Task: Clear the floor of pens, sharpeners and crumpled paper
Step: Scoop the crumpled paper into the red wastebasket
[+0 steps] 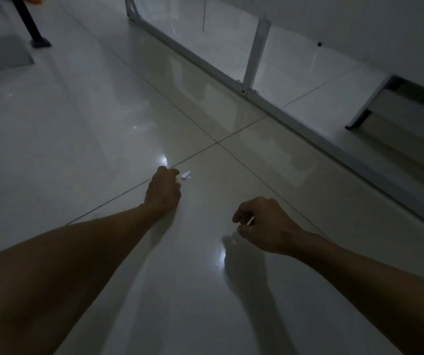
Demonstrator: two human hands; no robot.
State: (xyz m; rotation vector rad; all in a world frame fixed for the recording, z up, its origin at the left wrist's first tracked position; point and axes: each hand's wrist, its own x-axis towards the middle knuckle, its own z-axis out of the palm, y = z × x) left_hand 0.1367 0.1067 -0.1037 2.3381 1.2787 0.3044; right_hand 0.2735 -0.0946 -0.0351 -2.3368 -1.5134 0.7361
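My two bare forearms are reaching out over the glossy tiled floor (77,139), which is throwing back small glints of light. Nearest to me, my right hand (264,224) is hanging just above the tiles with its fingers curled in, and a thin pale sliver (250,221) is showing between the thumb and fingers; it is too small and dim for me to tell what it is. A little farther out, my left hand (165,190) is stretching down to the floor, knuckles up and fingers bent, with something pale peeking at the fingertips, though I cannot tell whether I am gripping it. Just beyond those fingertips a small white scrap of paper (186,175) is lying on the tile, close beside a grout line and apart from the hand. Farther off, a grey metal frame (254,55) is running along the floor at the right, and a dark post (27,21) on a foot is standing at the far left.
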